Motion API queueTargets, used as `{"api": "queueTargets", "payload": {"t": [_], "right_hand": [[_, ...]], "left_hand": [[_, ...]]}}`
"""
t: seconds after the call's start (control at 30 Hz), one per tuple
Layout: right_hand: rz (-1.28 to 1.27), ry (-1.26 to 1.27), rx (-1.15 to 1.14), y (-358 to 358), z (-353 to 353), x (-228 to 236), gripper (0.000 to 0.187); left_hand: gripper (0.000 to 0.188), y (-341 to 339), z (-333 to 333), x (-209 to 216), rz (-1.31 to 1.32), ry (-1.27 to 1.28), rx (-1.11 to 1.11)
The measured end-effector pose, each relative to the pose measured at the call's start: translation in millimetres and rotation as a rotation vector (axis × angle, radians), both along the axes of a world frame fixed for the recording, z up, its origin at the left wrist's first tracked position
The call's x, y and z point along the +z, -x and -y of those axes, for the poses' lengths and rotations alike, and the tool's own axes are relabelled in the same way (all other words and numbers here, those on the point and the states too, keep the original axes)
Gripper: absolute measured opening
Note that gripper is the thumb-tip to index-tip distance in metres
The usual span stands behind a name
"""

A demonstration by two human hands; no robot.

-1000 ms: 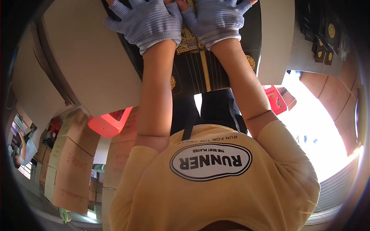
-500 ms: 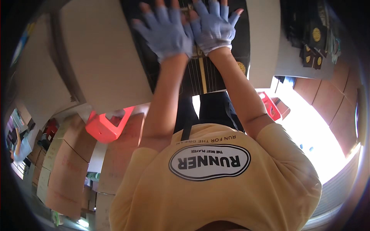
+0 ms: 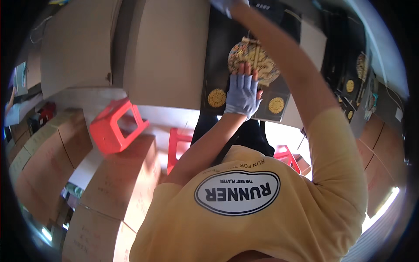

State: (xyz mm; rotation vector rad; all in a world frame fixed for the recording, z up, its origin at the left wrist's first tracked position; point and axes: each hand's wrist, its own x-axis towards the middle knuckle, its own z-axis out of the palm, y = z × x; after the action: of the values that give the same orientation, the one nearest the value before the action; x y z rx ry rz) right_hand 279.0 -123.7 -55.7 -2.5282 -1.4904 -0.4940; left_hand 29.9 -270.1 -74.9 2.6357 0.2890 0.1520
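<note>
At the upper centre of the frame, a flat black panel [image 3: 217, 61] bearing a round, gold-patterned ornament [image 3: 265, 63] is laid on a grey-brown tabletop [image 3: 168, 56]. The pale blue-grey gloved left hand [image 3: 242, 92] is spread over the panel, its straightened fingers reaching onto the ornament's lower part. The similarly gloved right hand [image 3: 229, 5] is held well apart, cut off by the top edge; its grip cannot be told.

Black panel [image 3: 216, 65], flat on brown surface [image 3: 170, 56], large gold roundel [image 3: 238, 54], two smaller gold medallions [image 3: 217, 98]
</note>
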Motion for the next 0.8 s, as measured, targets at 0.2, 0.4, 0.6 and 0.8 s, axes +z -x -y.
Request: {"api": "queueTargets", "payload": {"t": [0.2, 0.4, 0.6, 0.8], "right_hand": [[-0.363, 0.514, 0.282, 101.8, -29.7, 36.7, 0.051], [-0.661, 0.186, 1.055, 290.2, 77.2, -36.9, 0.039], [-0.862, -0.103, 0.452, 176.4, 138.6, 61.8, 0.028], [-0.066, 0.101, -0.148, -88.4, 215.9, -35.2, 0.06]], "left_hand": [[0.068, 2.1, 1.6, -18.8, 0.031, 0.042, 0.047], [0.069, 4.7, 5.9, -6.0, 0.068, 0.006, -0.02], [0.066, -1.8, 3.4, -12.0, 0.101, -0.01, 0.058], [0.064, 6.7, 6.2, 0.1, -0.021, -0.112, 0.013]]}}
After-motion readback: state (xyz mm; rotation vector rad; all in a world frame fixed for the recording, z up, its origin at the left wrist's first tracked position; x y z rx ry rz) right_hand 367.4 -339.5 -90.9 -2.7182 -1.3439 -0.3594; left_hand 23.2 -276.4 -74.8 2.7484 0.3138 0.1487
